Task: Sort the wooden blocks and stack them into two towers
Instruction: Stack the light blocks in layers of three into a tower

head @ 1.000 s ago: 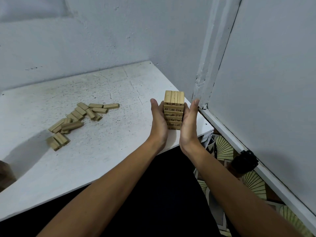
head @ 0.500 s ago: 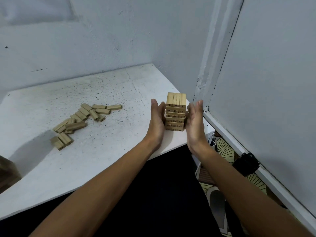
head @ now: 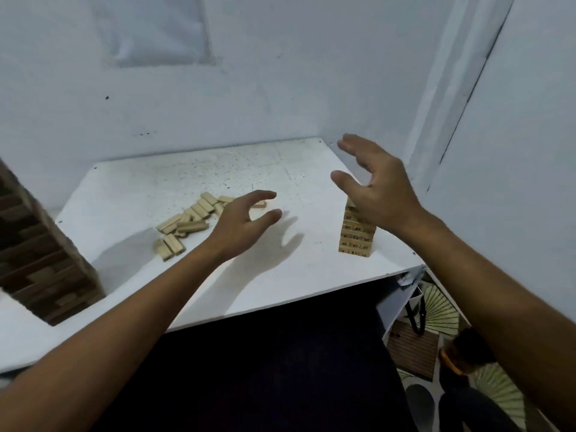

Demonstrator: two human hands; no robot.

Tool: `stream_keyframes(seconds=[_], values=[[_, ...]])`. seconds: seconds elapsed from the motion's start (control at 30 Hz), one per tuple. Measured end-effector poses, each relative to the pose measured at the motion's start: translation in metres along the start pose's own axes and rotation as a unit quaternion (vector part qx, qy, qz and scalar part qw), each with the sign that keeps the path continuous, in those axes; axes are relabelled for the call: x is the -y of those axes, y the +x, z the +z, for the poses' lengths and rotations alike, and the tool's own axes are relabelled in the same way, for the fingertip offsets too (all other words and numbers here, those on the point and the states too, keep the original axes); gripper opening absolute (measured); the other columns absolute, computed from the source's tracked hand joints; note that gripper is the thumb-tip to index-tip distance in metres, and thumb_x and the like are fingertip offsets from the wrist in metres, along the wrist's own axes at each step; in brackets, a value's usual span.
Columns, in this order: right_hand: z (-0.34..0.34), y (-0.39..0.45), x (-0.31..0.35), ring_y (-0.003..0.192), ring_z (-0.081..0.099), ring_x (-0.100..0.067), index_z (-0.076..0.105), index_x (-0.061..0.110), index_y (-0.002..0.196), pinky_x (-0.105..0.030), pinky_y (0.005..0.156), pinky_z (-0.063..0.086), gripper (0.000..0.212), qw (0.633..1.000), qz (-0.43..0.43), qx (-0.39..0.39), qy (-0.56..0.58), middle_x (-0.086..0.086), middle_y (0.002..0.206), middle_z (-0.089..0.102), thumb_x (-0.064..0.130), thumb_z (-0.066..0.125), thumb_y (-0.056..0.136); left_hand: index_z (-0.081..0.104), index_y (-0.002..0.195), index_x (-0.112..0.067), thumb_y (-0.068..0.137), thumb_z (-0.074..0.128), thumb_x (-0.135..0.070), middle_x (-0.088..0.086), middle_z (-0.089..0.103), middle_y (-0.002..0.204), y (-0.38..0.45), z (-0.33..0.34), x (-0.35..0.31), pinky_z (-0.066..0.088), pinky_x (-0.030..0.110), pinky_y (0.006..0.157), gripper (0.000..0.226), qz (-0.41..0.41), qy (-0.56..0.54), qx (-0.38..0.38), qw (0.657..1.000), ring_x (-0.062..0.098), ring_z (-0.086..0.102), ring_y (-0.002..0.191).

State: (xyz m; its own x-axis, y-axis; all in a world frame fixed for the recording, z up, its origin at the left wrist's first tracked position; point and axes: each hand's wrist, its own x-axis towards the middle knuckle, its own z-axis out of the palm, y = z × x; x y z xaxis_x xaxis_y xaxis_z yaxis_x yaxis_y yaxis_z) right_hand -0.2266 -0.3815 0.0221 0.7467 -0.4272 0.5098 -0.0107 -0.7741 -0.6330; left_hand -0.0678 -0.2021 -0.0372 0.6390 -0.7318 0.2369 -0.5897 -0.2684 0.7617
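Small block tower (head: 357, 233) stands upright, frame right; loose blocks (head: 187, 224) lie flat, centre-left; left hand (head: 241, 227) and right hand (head: 378, 188) spread, gripping nothing.

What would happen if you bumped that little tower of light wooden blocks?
The small tower would probably topple: it is tall, narrow, and made of loose stacked blocks. It stands near the table's front edge, so blocks might fall off. Neither hand touches it.
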Motion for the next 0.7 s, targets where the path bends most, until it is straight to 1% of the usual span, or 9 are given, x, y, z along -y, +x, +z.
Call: stream_keyframes(seconds=[0.1, 0.17, 0.23, 0.3, 0.37, 0.43, 0.5, 0.6, 0.7], values=[[0.030, 0.007, 0.017, 0.141, 0.035, -0.016, 0.050, 0.012, 0.140, -0.031, 0.116, 0.027, 0.053, 0.996, -0.037, 0.076, -0.031, -0.004, 0.150, 0.042, 0.027, 0.065, 0.092, 0.060, 0.128, -0.017, 0.082, 0.058, -0.047, -0.004, 0.060, 0.129, -0.020, -0.023, 0.015, 0.037, 0.024, 0.089, 0.055, 0.019, 0.072, -0.020, 0.997, 0.006, 0.051, 0.113], [0.055, 0.009, 0.024, 0.142, 0.032, -0.015, 0.048, 0.013, 0.141, -0.025, 0.114, 0.023, 0.054, 0.991, -0.048, 0.121, -0.035, -0.003, 0.152, 0.040, 0.027, 0.064, 0.092, 0.062, 0.125, -0.013, 0.083, 0.061, -0.043, 0.001, 0.063, 0.126, -0.033, -0.036, 0.029, 0.043, 0.030, 0.090, 0.052, 0.013, 0.095, -0.039, 0.995, 0.011, 0.055, 0.110], [0.079, 0.010, 0.026, 0.143, 0.031, -0.013, 0.047, 0.015, 0.142, -0.024, 0.113, 0.022, 0.055, 0.986, -0.045, 0.157, -0.027, -0.001, 0.153, 0.039, 0.028, 0.064, 0.092, 0.062, 0.124, -0.011, 0.084, 0.065, -0.042, 0.005, 0.062, 0.126, -0.045, -0.047, 0.043, 0.047, 0.038, 0.095, 0.052, -0.009, 0.125, -0.046, 0.991, 0.020, 0.057, 0.113], [0.105, 0.011, 0.027, 0.142, 0.031, -0.012, 0.047, 0.017, 0.142, -0.027, 0.115, 0.026, 0.055, 0.982, -0.036, 0.184, -0.012, 0.000, 0.153, 0.038, 0.029, 0.063, 0.091, 0.063, 0.125, -0.014, 0.081, 0.054, -0.055, 0.007, 0.060, 0.130, -0.058, -0.059, 0.057, 0.041, 0.047, 0.105, 0.060, -0.028, 0.183, -0.057, 0.981, 0.025, 0.051, 0.125], [0.131, 0.013, 0.025, 0.142, 0.033, -0.015, 0.047, 0.017, 0.142, -0.032, 0.115, 0.028, 0.055, 0.977, -0.029, 0.209, -0.012, -0.001, 0.153, 0.038, 0.030, 0.063, 0.091, 0.061, 0.128, -0.019, 0.077, 0.044, -0.061, 0.008, 0.055, 0.138, -0.068, -0.067, 0.070, 0.030, 0.053, 0.112, 0.068, -0.041, 0.232, -0.066, 0.970, 0.030, 0.039, 0.136], [0.154, 0.014, 0.022, 0.143, 0.030, -0.018, 0.044, 0.018, 0.144, -0.036, 0.115, 0.029, 0.058, 0.971, -0.020, 0.237, -0.023, -0.002, 0.155, 0.034, 0.031, 0.062, 0.091, 0.055, 0.135, -0.018, 0.075, 0.040, -0.061, 0.010, 0.046, 0.148, -0.076, -0.071, 0.079, 0.021, 0.054, 0.114, 0.075, -0.076, 0.256, -0.067, 0.962, 0.034, 0.028, 0.143], [0.173, 0.016, 0.019, 0.148, 0.018, -0.019, 0.037, 0.019, 0.148, -0.037, 0.117, 0.026, 0.062, 0.962, -0.006, 0.269, -0.038, -0.003, 0.160, 0.024, 0.031, 0.060, 0.092, 0.048, 0.141, -0.019, 0.077, 0.043, -0.059, 0.007, 0.036, 0.154, -0.082, -0.071, 0.084, 0.016, 0.053, 0.118, 0.075, -0.115, 0.261, -0.069, 0.956, 0.030, 0.018, 0.148], [0.193, 0.021, 0.014, 0.150, 0.001, -0.023, 0.028, 0.018, 0.152, -0.040, 0.118, 0.014, 0.064, 0.956, -0.025, 0.281, -0.083, -0.005, 0.163, 0.012, 0.031, 0.054, 0.096, 0.050, 0.136, -0.021, 0.082, 0.043, -0.057, 0.007, 0.038, 0.154, -0.089, -0.071, 0.094, 0.024, 0.050, 0.117, 0.065, -0.123, 0.248, -0.072, 0.958, 0.026, 0.021, 0.148], [0.210, 0.025, 0.012, 0.150, -0.006, -0.027, 0.022, 0.015, 0.154, -0.041, 0.121, 0.001, 0.063, 0.947, -0.084, 0.278, -0.135, -0.008, 0.163, 0.007, 0.033, 0.048, 0.099, 0.056, 0.129, -0.022, 0.084, 0.046, -0.051, 0.006, 0.044, 0.149, -0.092, -0.071, 0.091, 0.030, 0.048, 0.113, 0.054, -0.123, 0.225, -0.083, 0.963, 0.023, 0.031, 0.143]])
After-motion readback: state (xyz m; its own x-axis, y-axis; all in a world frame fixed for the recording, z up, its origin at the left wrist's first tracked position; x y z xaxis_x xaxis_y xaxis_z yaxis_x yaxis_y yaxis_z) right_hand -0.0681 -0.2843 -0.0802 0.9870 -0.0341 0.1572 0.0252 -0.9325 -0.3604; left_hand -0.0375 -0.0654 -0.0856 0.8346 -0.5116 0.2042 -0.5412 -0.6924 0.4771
